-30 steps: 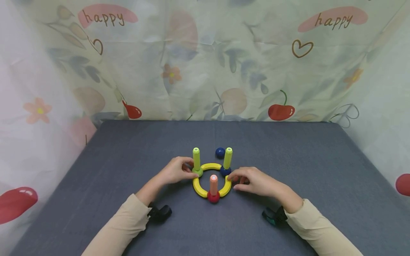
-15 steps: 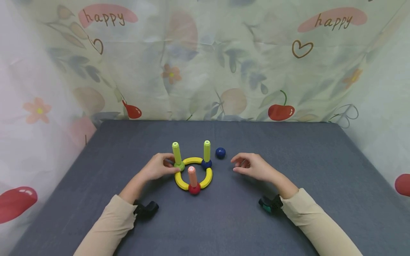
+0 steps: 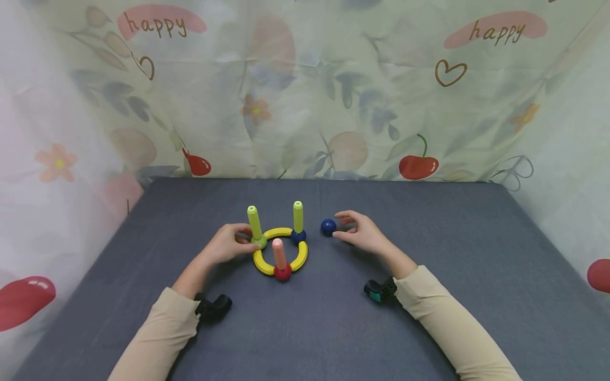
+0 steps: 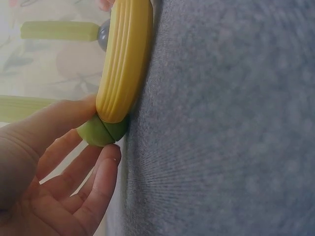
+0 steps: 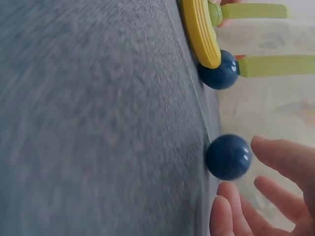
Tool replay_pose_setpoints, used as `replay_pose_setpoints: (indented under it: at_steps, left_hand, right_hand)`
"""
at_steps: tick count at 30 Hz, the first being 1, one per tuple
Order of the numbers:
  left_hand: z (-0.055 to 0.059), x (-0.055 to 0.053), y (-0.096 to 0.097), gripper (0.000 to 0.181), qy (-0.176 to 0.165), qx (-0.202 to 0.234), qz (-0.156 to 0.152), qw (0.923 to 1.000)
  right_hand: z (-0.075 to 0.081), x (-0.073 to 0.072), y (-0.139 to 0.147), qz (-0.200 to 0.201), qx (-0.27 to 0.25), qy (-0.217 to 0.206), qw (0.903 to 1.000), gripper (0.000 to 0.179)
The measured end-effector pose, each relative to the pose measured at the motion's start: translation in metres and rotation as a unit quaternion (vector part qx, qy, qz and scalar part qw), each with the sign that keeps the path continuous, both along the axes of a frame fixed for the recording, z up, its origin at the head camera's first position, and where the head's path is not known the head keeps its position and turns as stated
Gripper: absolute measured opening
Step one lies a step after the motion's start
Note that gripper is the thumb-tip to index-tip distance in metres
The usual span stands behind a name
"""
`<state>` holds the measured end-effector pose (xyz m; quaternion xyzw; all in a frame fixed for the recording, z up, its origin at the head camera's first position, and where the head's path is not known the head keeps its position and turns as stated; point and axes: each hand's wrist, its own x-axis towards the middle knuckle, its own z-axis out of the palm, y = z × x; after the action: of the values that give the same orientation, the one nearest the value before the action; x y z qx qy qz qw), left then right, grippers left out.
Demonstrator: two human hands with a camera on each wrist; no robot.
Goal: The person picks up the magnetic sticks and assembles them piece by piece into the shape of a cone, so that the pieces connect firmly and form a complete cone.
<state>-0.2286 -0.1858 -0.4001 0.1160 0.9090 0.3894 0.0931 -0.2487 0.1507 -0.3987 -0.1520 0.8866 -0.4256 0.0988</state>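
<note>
My left hand (image 3: 224, 244) pinches the green ball (image 3: 259, 243) at the left of a ring built from curved yellow rods (image 3: 278, 232). Joined into the same ring are a blue ball (image 3: 298, 236) and, at the front, a red ball (image 3: 283, 272). Lime sticks (image 3: 298, 216) rise from the green and blue balls, a salmon stick (image 3: 279, 253) from the red one. A loose blue ball (image 3: 328, 227) lies right of the ring. My right hand (image 3: 363, 233) is beside it with thumb and fingers apart. In the right wrist view the thumb (image 5: 280, 157) comes very close to the loose ball; contact is unclear.
Dark grey cloth (image 3: 305, 328) covers the table, whose far edge meets a printed curtain (image 3: 305, 106). More curtain hangs at both sides. A black wrist camera is strapped to the left wrist (image 3: 214, 308) and another to the right (image 3: 379, 290).
The left hand has slid the ring left and slightly away, still gripping the green ball. The right hand has left the ring's right side and moved beside the loose blue ball.
</note>
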Motion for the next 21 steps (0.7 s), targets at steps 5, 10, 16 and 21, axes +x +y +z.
replay_pose_setpoints:
  at_steps: [5, 10, 16, 21]
  left_hand:
    - [-0.001, -0.001, -0.001, 0.040, -0.003, 0.002, 0.001, 1.0000]
    - [-0.001, 0.000, -0.001, 0.039, 0.002, 0.008, 0.000, 1.0000]
    - [0.000, 0.001, -0.001, 0.039, 0.005, 0.009, -0.001, 0.9999]
    - [-0.002, 0.001, -0.001, 0.039, 0.008, 0.011, -0.004, 0.9999]
  right_hand:
    - [-0.002, -0.005, -0.010, -0.019, -0.019, -0.045, 0.9986, 0.054]
    - [-0.004, -0.009, -0.016, -0.028, -0.042, -0.078, 0.9957, 0.057]
    - [-0.008, -0.011, -0.020, -0.021, -0.034, -0.080, 0.9960, 0.051]
    - [-0.008, -0.010, -0.019, -0.020, -0.025, -0.073, 0.9968, 0.043]
